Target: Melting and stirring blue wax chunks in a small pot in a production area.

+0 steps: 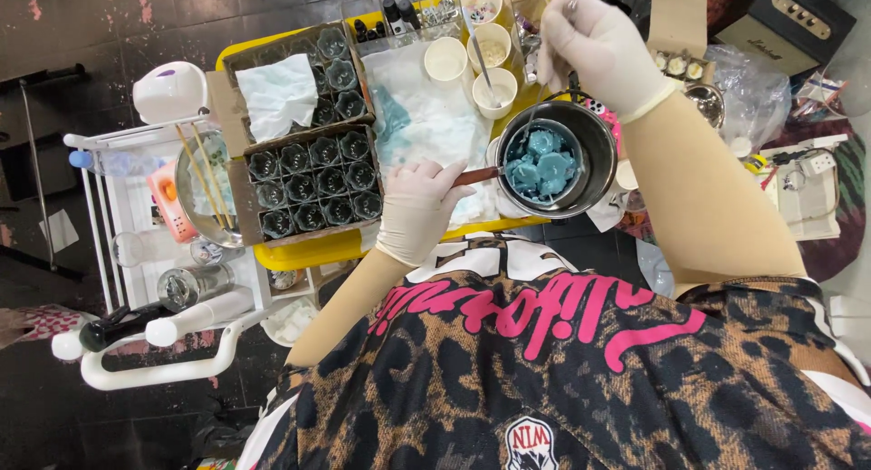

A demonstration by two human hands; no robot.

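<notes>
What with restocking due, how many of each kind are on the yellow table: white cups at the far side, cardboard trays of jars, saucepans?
White cups: 4
Cardboard trays of jars: 2
Saucepan: 1
Total: 7

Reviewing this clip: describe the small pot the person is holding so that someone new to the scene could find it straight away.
Start at the yellow table and go to its near edge, right of the trays of dark glass cups. There the left hand grips the reddish handle of a small metal pot. Unlike the white paper cups behind it, it holds blue chunks.
</notes>
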